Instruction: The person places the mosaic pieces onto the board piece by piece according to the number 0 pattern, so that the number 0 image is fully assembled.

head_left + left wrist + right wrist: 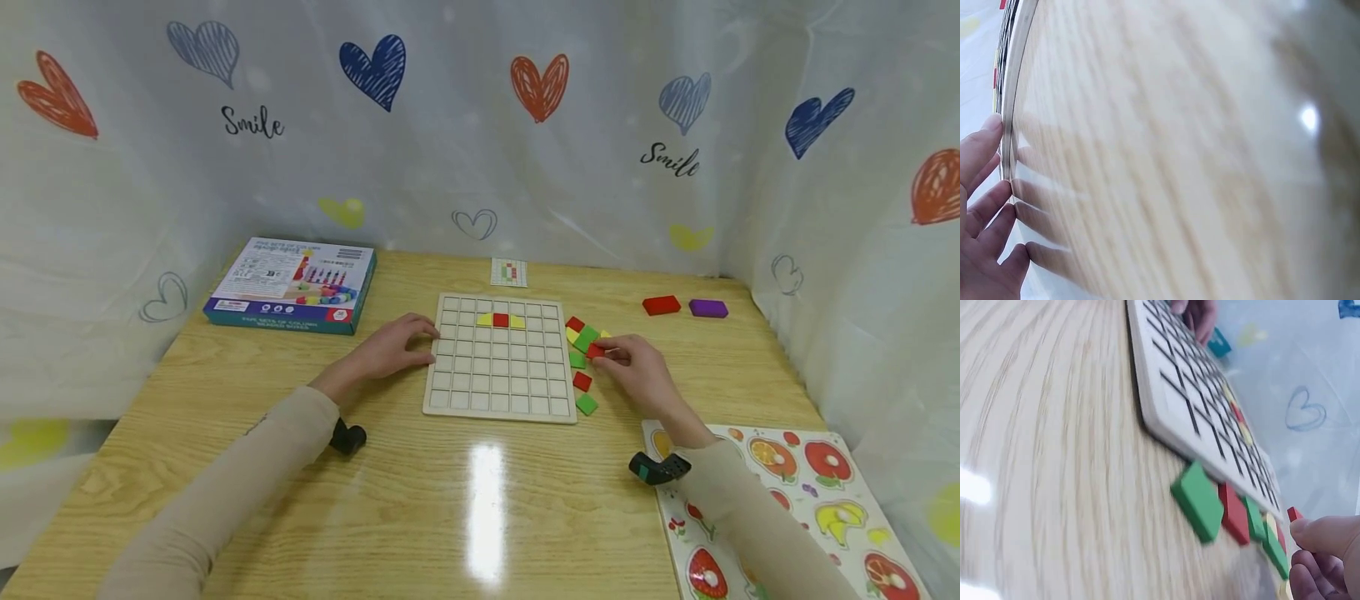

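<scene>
A pale wooden grid board (480, 387) lies in the middle of the table. In one of its upper rows a red square tile (500, 320) sits between a yellow piece (484, 320) and another yellow piece (517, 322). My left hand (393, 343) rests at the board's left edge, and the left wrist view shows the fingertips (1000, 190) against that edge. To the right of the board, my right hand (639, 372) pinches a red tile (1294, 514) between thumb and fingers. Loose green tiles (1200, 503), red tiles (1234, 514) and yellow ones lie along the board's right edge.
A small pattern card (509, 272) lies behind the board. At the back left is a boxed toy set (292, 283). A red block (661, 305) and a purple block (708, 308) stand at the back right. A fruit puzzle board (802, 492) lies under my right forearm.
</scene>
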